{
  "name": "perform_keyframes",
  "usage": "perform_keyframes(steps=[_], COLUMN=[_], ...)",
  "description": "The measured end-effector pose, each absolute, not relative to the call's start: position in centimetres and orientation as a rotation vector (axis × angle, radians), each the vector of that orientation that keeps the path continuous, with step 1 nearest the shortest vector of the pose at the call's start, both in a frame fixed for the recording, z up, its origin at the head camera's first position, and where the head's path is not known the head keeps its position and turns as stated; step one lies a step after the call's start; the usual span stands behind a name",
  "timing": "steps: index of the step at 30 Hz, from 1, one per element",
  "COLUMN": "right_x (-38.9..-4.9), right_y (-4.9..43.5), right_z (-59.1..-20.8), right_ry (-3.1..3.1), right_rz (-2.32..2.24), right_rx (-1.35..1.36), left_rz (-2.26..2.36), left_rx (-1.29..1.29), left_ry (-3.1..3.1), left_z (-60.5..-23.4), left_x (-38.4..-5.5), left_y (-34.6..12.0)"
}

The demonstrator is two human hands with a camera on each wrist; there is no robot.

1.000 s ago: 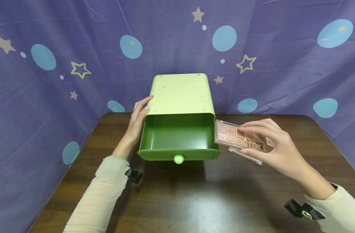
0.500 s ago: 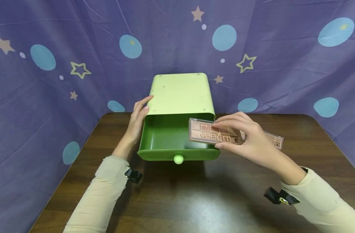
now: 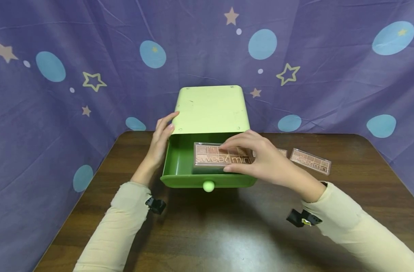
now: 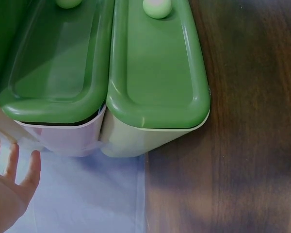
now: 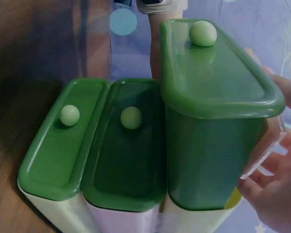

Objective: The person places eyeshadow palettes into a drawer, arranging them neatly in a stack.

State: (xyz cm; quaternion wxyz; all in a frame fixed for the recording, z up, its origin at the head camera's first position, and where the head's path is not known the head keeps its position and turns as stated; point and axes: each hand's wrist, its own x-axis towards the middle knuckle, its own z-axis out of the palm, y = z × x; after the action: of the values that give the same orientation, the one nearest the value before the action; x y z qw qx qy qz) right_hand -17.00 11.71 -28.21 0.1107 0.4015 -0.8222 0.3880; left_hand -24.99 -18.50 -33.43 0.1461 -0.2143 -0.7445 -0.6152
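Observation:
My right hand (image 3: 266, 160) pinches a clear-cased eyeshadow palette (image 3: 205, 154) between thumb and fingers. It holds the palette flat over the pulled-out top drawer (image 3: 183, 182), whose dark green inside shows to the left of it. In the right wrist view part of the palette (image 5: 267, 145) sticks out past the drawer's side. My left hand (image 3: 158, 141) rests its extended fingers against the left side of the pale green drawer cabinet (image 3: 210, 107). The left wrist view shows those fingers spread beside the cabinet.
Two more palettes lie on the wooden table right of the cabinet: one palette (image 3: 310, 161) in full view, another (image 3: 283, 152) partly behind my right hand. Below the pulled-out drawer, a middle drawer (image 5: 128, 170) and bottom drawer (image 5: 51, 167) are closed. A purple curtain (image 3: 207, 45) hangs behind.
My right hand has carried the palette leftward from beside the cabinet to over the drawer, uncovering the palettes on the table. The left hand has stayed in place.

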Motion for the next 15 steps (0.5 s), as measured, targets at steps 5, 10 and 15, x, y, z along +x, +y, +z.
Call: perform_keyframes(steps=[5, 10, 15], right_x=[-17.7, -18.4, -19.1], right_y=[11.1, 10.7, 10.1], right_z=[-28.1, -28.1, -28.2], right_ry=[-2.530, -2.663, -2.751], right_rz=[1.150, 1.132, 0.991], right_rx=[1.182, 1.156, 1.168], left_rz=[-1.773, -1.775, -1.783], left_rx=[-0.620, -0.624, -0.621], left_ry=[-2.144, -2.148, -2.150], left_z=[-33.3, -33.3, -33.4], left_x=[-25.0, -25.0, -24.9], left_y=[-18.5, -18.4, -18.5])
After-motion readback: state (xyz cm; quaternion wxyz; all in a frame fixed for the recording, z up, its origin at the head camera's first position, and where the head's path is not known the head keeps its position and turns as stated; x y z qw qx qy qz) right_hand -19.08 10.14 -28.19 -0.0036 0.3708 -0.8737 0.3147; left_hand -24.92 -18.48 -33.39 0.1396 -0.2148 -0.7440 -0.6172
